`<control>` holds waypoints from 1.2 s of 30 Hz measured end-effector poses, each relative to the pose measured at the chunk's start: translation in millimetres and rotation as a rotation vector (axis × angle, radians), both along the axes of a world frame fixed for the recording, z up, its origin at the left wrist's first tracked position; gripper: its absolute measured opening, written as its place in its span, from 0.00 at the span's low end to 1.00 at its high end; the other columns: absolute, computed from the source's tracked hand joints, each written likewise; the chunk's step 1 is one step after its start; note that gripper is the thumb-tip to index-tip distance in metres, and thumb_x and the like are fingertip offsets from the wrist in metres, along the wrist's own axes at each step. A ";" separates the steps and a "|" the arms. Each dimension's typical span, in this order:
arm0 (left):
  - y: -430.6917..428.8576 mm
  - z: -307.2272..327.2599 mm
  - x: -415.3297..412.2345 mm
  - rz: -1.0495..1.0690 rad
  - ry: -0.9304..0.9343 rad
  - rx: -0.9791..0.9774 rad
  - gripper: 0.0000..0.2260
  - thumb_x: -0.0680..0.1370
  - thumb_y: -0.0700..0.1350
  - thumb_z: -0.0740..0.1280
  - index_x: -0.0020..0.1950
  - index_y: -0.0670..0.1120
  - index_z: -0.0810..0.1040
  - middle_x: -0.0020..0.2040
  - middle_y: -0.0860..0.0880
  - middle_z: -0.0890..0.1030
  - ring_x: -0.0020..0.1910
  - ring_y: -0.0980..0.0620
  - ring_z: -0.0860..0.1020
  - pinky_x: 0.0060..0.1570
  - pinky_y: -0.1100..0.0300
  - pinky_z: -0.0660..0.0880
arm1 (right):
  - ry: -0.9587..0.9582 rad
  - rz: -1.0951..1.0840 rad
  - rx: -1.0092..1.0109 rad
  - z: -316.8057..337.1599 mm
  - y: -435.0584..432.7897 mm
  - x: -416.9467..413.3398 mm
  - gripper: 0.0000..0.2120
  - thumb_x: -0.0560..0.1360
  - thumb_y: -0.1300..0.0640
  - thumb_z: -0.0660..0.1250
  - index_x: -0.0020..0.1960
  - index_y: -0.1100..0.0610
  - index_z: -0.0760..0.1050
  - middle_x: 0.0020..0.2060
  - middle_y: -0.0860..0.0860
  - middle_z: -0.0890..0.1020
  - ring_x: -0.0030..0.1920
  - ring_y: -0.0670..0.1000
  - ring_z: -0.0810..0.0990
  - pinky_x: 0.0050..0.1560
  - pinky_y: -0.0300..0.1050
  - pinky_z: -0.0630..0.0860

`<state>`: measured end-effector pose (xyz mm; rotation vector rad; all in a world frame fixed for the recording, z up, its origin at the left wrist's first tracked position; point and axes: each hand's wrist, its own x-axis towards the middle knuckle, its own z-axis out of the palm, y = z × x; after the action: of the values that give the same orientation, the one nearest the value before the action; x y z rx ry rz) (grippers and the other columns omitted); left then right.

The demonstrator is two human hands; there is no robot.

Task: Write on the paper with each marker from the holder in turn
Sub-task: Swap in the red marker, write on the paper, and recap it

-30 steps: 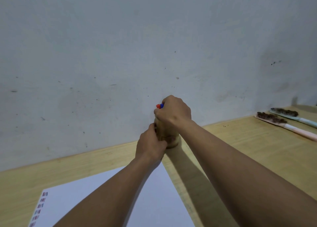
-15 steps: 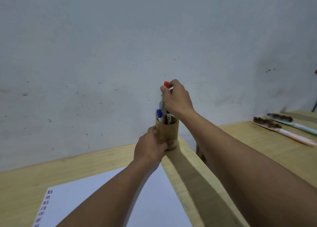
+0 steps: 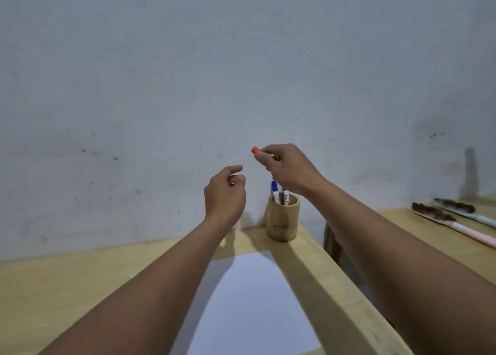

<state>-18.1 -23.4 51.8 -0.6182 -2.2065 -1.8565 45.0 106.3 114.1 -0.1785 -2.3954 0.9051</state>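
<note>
A round wooden holder (image 3: pixel 282 220) stands on the desk by the wall. A blue-capped marker (image 3: pixel 274 189) and a dark-capped marker (image 3: pixel 286 197) stick out of it. My right hand (image 3: pixel 290 170) is raised above the holder and grips a red-capped marker (image 3: pixel 255 150); only its red end shows past my fingers. My left hand (image 3: pixel 225 196) hovers to the left of the holder, fingers loosely curled, holding nothing. A white sheet of paper (image 3: pixel 257 301) lies on the desk in front of the holder, partly under my left forearm.
The wooden desk (image 3: pixel 67 287) meets a grey wall behind. Its right edge runs close to the holder, with a gap beyond. A second wooden surface (image 3: pixel 402 228) at the right carries two wire brushes (image 3: pixel 440 215) with pale handles.
My right hand lifted the red-capped marker out of the holder and up. My left hand let go of the holder and rose to its left.
</note>
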 end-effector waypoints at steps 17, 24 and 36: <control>-81.6 23.1 19.6 -0.209 -0.274 0.290 0.06 0.80 0.40 0.67 0.53 0.41 0.82 0.44 0.47 0.84 0.44 0.53 0.83 0.50 0.55 0.83 | -0.367 0.308 -0.593 11.8 -38.3 53.9 0.07 0.77 0.57 0.70 0.55 0.55 0.79 0.48 0.54 0.87 0.41 0.50 0.82 0.40 0.44 0.75; -104.7 37.4 20.6 -0.231 -0.309 0.380 0.06 0.79 0.39 0.69 0.54 0.43 0.83 0.47 0.44 0.84 0.42 0.52 0.83 0.47 0.56 0.83 | -0.084 0.543 -1.258 -12.4 -69.0 57.7 0.21 0.70 0.47 0.76 0.59 0.56 0.82 0.49 0.56 0.84 0.40 0.49 0.79 0.39 0.43 0.75; -139.7 37.3 22.0 -0.283 -0.173 0.184 0.08 0.80 0.44 0.69 0.49 0.40 0.84 0.43 0.45 0.82 0.40 0.53 0.81 0.46 0.57 0.83 | 0.119 0.315 -1.076 -30.9 -126.5 27.4 0.09 0.77 0.56 0.74 0.53 0.61 0.83 0.36 0.51 0.83 0.34 0.44 0.79 0.37 0.38 0.78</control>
<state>3.9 -163.0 89.2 -0.7949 -2.1032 -2.3032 72.3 -20.2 83.2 -0.1342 -1.6115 2.1972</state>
